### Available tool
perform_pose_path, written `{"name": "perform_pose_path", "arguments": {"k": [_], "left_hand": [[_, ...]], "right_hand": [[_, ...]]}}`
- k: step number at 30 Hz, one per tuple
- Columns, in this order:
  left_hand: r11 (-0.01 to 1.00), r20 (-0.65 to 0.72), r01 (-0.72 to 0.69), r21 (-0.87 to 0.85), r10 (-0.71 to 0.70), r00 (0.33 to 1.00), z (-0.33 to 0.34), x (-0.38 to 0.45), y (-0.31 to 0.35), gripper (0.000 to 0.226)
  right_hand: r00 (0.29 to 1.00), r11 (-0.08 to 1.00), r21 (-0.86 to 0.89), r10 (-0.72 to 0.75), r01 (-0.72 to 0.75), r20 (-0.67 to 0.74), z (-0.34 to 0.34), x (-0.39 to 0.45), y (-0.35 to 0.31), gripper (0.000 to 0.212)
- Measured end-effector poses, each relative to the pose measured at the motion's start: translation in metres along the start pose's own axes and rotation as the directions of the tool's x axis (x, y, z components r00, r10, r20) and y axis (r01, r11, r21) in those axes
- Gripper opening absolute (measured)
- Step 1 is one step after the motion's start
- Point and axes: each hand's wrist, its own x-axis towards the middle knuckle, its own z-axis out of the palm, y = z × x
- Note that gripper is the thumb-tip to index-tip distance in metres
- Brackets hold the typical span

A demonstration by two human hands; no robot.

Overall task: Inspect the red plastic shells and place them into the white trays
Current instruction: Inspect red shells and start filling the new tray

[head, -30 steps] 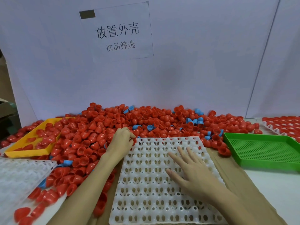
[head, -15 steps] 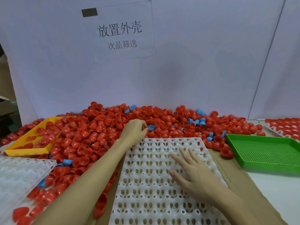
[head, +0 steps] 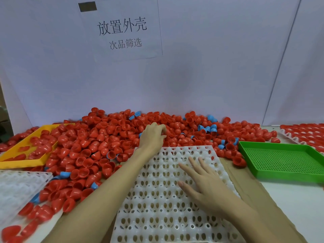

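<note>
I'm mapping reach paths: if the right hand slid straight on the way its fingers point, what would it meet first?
Probably only more of the white tray under the right hand, then the red shells beyond its far edge.

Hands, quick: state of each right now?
Left hand: fingers curled into the red shells; a grip cannot be told.
Right hand: open, flat on the white tray.

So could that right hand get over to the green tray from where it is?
Probably yes. The right hand lies flat on the white tray, and only bare cardboard lies between it and the green tray; nothing blocks the way.
</note>
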Motion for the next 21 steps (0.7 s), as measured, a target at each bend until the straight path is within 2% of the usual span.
{"name": "perform_pose_path", "arguments": {"k": [3, 5, 7, 10, 12, 16, 21], "left_hand": [[0.968, -0.019, -0.118, -0.221, 0.117, 0.993, -0.022, -0.032, 0.009, 0.01], [0.925, -0.024, -0.162, -0.345, 0.164, 0.986, -0.033, -0.067, 0.014, 0.009], [0.892, -0.046, -0.2, -0.405, 0.198, 0.979, -0.038, -0.103, 0.018, 0.012], [0.884, -0.094, -0.217, -0.415, 0.196, 0.976, -0.039, -0.139, 0.021, 0.021], [0.872, -0.089, -0.185, -0.453, 0.163, 0.983, -0.04, -0.149, 0.022, 0.03], [0.845, -0.099, -0.217, -0.489, 0.193, 0.976, -0.044, -0.151, 0.019, 0.04], [0.831, -0.156, -0.24, -0.502, 0.187, 0.97, -0.043, -0.151, 0.014, 0.036]], "right_hand": [[1.0, 1.0, 0.03, -0.005, 0.006, -0.012, -0.002, -0.001, 0.0, 0.07], [0.997, 0.994, 0.106, -0.006, 0.014, -0.079, -0.005, -0.002, -0.003, 0.068], [0.983, 0.954, 0.292, -0.011, 0.064, -0.181, -0.008, -0.004, -0.005, 0.076], [0.966, 0.81, 0.557, -0.042, 0.183, -0.256, -0.013, -0.007, -0.011, 0.088], [0.95, 0.738, 0.619, -0.099, 0.269, -0.296, -0.016, -0.01, -0.014, 0.077], [0.921, 0.737, 0.585, -0.134, 0.339, -0.365, -0.018, -0.011, -0.017, 0.031], [0.91, 0.657, 0.649, -0.148, 0.384, -0.388, -0.022, -0.014, -0.016, 0.031]]}}
